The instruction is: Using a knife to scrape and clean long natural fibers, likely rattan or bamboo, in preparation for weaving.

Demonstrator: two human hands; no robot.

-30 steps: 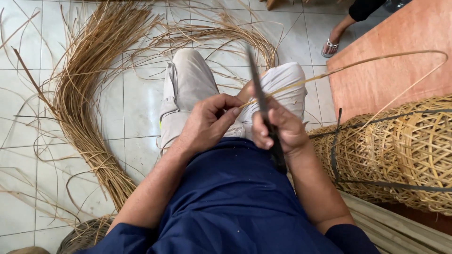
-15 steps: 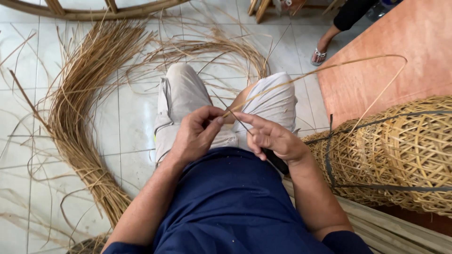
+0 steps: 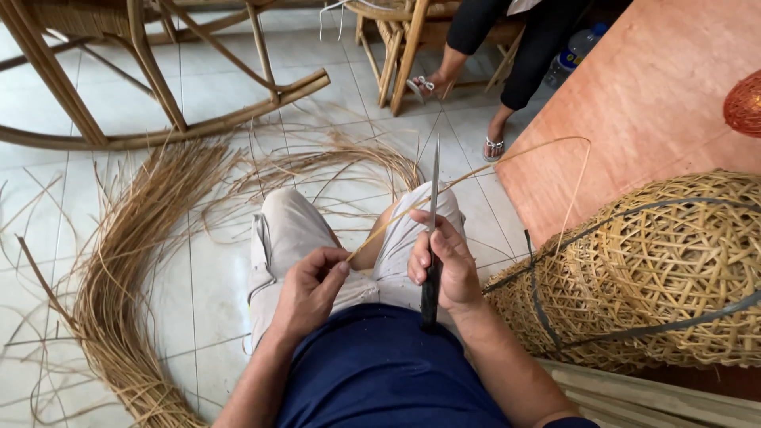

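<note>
Two hands | left fingers (image 3: 337, 269) pinch strip (image 3: 476, 170) | right hand (image 3: 444, 265) grips knife (image 3: 433, 230)

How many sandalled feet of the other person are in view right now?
2. One sandalled foot is beside the wooden chair leg at top centre; the other sandalled foot rests on the tiles at the edge of the reddish board. None looks hidden.

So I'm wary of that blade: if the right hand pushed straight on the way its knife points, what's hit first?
Probably nothing near: past the right hand, the knife points across bare floor tiles; depth unclear.
</note>
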